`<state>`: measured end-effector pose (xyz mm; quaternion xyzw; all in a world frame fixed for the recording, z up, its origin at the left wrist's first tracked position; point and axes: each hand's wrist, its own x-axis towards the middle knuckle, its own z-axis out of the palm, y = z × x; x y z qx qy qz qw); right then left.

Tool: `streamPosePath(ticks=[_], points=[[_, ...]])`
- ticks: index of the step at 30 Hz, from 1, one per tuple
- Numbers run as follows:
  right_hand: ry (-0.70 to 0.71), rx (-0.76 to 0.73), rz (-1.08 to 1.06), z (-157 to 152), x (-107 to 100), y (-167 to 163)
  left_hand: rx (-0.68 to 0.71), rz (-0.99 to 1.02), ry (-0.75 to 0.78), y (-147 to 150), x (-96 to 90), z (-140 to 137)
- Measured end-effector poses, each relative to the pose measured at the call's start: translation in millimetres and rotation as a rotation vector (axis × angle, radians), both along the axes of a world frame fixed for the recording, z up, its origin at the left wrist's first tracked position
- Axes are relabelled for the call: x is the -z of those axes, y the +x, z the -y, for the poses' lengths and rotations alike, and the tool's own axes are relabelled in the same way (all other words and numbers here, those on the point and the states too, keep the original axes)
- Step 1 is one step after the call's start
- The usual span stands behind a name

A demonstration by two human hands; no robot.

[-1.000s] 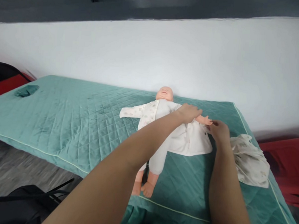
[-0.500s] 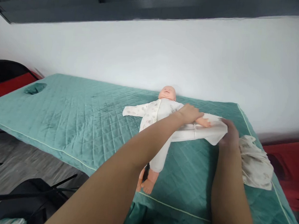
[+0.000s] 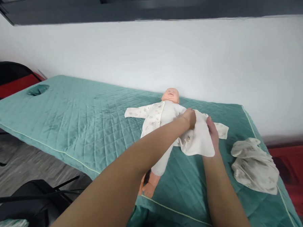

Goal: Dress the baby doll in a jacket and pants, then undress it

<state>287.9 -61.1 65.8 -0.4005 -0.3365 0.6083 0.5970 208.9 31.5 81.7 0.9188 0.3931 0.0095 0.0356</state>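
Observation:
A baby doll (image 3: 171,95) lies on its back, its head toward the wall, in white clothes and a printed baby shirt (image 3: 151,122) spread open at the front. The sleeve on the left lies stretched out flat. My left hand (image 3: 190,119) is closed around the doll's arm on the right side; the doll's hand there is hidden by cloth. My right hand (image 3: 213,130) grips the shirt's right side, its white inner face lifted and folded over. Beyond my right fingers sticks out the other sleeve (image 3: 221,130). The doll's bare feet (image 3: 149,188) point toward me.
A green quilted bed (image 3: 91,107) runs along the white wall. Crumpled printed cloth (image 3: 255,164) lies near its right end. Red chairs (image 3: 290,171) stand beyond that end, and a black chair (image 3: 30,202) is at lower left. The bed has a hole (image 3: 38,90) at far left.
My right hand has moved left, toward my left hand, bringing the shirt's side with it and folding it over. The doll's hand has gone out of sight; the far sleeve now shows.

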Motion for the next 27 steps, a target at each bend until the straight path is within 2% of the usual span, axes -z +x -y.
streamPosePath(ticks=[5, 9, 12, 15, 17, 20, 22, 27], points=[[0.149, -0.025, 0.093, 1.3, 2.6, -15.6, -0.020, -0.055, 0.000, -29.7, -17.1, -5.6], [0.247, -0.155, 0.061, 2.2, 4.8, -29.2, -0.051, 0.014, 0.047, -74.5, -33.4, -4.0], [0.302, -0.292, 0.063, 5.4, 2.9, -37.9, -0.101, 0.163, 0.025, -105.8, -38.0, -1.9], [0.315, -0.372, 0.110, 8.1, 0.8, -39.3, -0.181, 0.437, -0.145, -124.0, -40.4, -0.2], [0.297, -0.406, 0.154, 8.8, 1.2, -37.9, -0.203, 0.581, -0.287, -128.2, -42.6, 0.5], [0.260, -0.408, 0.197, 8.4, 4.8, -35.6, -0.216, 0.618, -0.429, -126.1, -44.5, -1.5], [0.238, -0.395, 0.216, 7.8, 7.7, -34.3, -0.221, 0.553, -0.415, -121.4, -43.0, -5.5], [0.195, -0.408, 0.248, 6.3, 11.3, -30.4, -0.169, 0.374, -0.241, -109.4, -33.2, -15.7]])
